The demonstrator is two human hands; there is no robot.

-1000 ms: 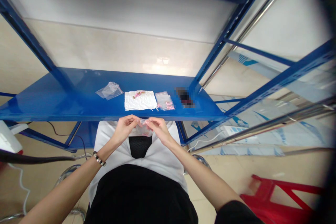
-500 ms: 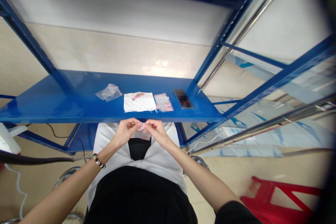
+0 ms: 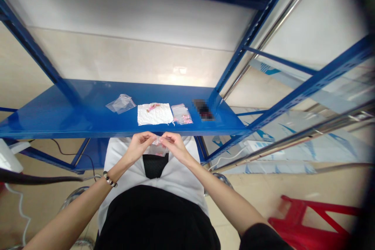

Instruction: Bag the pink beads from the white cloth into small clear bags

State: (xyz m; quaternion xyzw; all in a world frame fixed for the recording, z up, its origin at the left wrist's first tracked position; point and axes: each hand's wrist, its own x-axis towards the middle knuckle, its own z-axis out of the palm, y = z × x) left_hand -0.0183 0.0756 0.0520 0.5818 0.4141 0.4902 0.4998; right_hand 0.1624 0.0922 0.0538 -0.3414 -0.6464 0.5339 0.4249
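Note:
Over my lap, just below the shelf's front edge, both hands pinch the top of a small clear plastic bag (image 3: 158,150). Something pink shows low in the bag. My left hand (image 3: 141,143) grips its left side between thumb and fingers; my right hand (image 3: 174,143) does the same at the right. Beyond them, a white cloth (image 3: 155,117) lies on the shelf with pink beads (image 3: 152,107) on it. A clear bag with pink beads (image 3: 182,114) rests right beside the cloth. To the left lie several flat clear bags (image 3: 121,103).
The blue metal shelf (image 3: 88,113) spans the front, with uprights at both ends. Toward its right end is a blurred dark object (image 3: 203,110). A red stool (image 3: 307,222) stands on the floor at lower right. Cables hang at the left.
The pink contents show lower in the bag now, and less pink is between my fingertips. Both hands stay nearly in place. The view has shifted very slightly.

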